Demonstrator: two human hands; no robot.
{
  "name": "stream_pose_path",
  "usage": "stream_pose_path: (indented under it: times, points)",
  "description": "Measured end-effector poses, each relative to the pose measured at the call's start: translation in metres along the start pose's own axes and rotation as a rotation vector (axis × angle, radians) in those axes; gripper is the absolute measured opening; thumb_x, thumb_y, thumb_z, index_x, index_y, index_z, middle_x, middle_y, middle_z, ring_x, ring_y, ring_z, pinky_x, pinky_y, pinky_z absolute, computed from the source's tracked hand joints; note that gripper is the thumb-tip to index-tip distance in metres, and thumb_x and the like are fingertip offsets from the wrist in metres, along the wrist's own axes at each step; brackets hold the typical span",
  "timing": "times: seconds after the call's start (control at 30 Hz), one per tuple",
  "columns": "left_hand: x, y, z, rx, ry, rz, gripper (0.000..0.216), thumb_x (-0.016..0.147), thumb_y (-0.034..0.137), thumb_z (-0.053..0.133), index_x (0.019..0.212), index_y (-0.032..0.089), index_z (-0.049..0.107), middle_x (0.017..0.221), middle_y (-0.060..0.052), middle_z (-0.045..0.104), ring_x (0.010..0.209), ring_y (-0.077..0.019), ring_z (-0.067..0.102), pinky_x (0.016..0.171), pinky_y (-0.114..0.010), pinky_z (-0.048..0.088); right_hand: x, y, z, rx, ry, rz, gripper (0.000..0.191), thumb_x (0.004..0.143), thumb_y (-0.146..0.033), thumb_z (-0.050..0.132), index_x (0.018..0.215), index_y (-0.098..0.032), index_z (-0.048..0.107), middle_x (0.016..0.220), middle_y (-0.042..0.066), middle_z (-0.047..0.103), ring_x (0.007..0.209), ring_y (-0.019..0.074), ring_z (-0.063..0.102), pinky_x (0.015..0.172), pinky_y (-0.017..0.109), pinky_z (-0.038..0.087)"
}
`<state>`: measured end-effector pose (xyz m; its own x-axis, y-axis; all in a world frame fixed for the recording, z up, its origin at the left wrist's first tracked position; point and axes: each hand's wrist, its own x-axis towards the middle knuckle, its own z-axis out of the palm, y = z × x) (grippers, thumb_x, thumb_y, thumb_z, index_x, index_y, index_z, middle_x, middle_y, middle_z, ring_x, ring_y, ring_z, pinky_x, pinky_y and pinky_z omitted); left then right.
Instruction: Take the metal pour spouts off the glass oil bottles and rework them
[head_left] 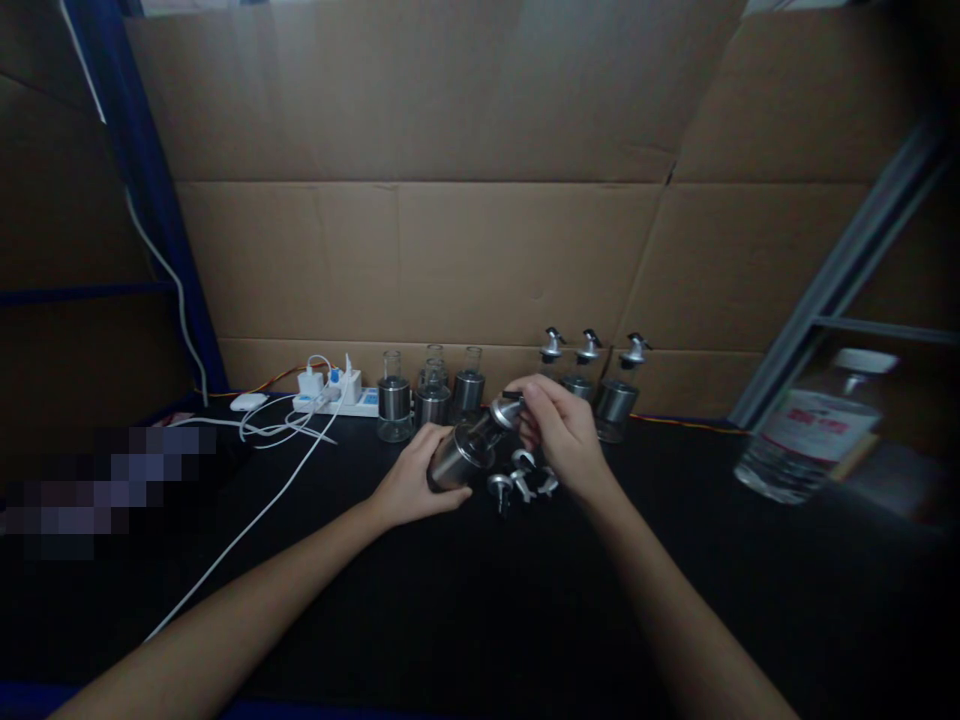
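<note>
My left hand (420, 475) is wrapped round a glass bottle with a metal sleeve (459, 455), tilted with its neck up to the right. At the neck, my right hand (559, 425) is closed on a silver pourer top (507, 410). Whether the top is fully seated I cannot tell. Just below my hands lie several loose pourer tops (523, 478). Several bottles without tops (394, 397) stand behind to the left. Behind my right hand are three bottles fitted with pourers (617, 400), one partly hidden.
A white power strip (337, 400) with plugs and tangled white cables (281, 490) occupies the left. On the right stands a large clear jug (810, 430) with a white cap. Cardboard (450, 260) walls the back of the black tabletop (465, 620).
</note>
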<state>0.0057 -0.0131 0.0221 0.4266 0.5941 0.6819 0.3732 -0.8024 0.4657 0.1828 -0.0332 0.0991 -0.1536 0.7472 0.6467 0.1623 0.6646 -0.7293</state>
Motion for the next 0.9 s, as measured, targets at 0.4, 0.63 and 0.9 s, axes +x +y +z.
stream_pose_path:
  times: [0.4,0.63,0.9]
  points:
    - [-0.005,-0.001,0.002,0.205,0.084,0.005,0.071,0.063,0.030,0.062,0.122,0.020,0.025,0.115,-0.008,0.047,0.104,-0.0220,0.047,0.088,-0.037,0.039,0.002,0.003,0.010,0.087,0.172,-0.037,0.007,0.075,-0.025,0.049,0.075,-0.018,0.050,0.043,-0.008,0.037,0.034,0.0044,0.033,0.034,0.018,0.026]
    - [-0.002,0.001,0.002,0.205,0.213,-0.042,0.058,0.059,0.031,0.066,0.109,0.019,0.039,0.105,-0.006,0.048,0.100,-0.0207,0.047,0.086,-0.035,0.040,-0.003,0.002,0.019,0.011,0.147,-0.088,0.013,0.073,-0.026,0.051,0.082,-0.018,0.056,0.057,-0.003,0.049,0.046,0.0072,0.045,0.041,0.020,0.035]
    - [-0.001,-0.001,0.003,0.105,0.238,-0.026,0.053,0.059,0.025,0.063,0.106,0.017,0.039,0.100,-0.006,0.047,0.097,-0.0198,0.046,0.084,-0.033,0.039,-0.002,-0.003,0.016,-0.323,0.090,-0.304,0.025,0.074,-0.020,0.051,0.098,-0.025,0.058,0.082,0.003,0.046,0.071,0.0126,0.049,0.053,0.024,0.043]
